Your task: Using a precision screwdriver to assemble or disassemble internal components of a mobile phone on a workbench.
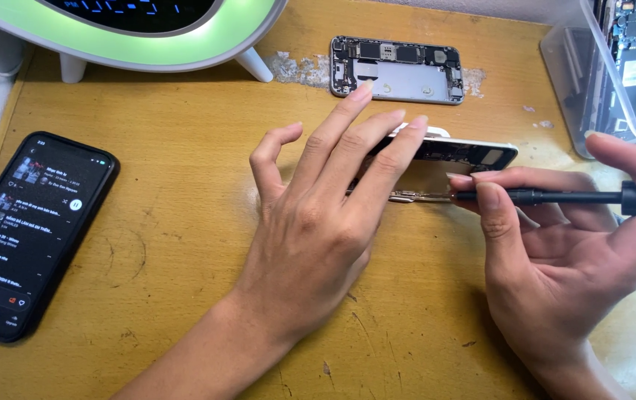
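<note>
Fingers (377, 137) of the left hand (310, 230) are spread and nearly straight, three tips pressing down on the upper edge of a detached phone screen panel (466, 154) that stands tilted on the wooden table (170, 222); the thumb and little finger hang free, so the hand steadies rather than grips. The right hand (562, 252) is curled around one black screwdriver (555, 197), thumb and forefinger pinching its shaft near the tip, the palm and bent outer finger cupping the cap end. The tool lies level, its tip at the panel's lower edge beside a small metal strip (407, 197).

To the left lies one black phone (29, 237), face up with its screen lit, well apart from both hands. Farther back lies one opened phone body (399, 70), its inner parts exposed, just beyond the left fingertips. At the far right stands one clear plastic box (592, 89). At the far left stands one white round device with a green glowing rim (125, 30), on short legs.

That makes three phone pieces in all.
</note>
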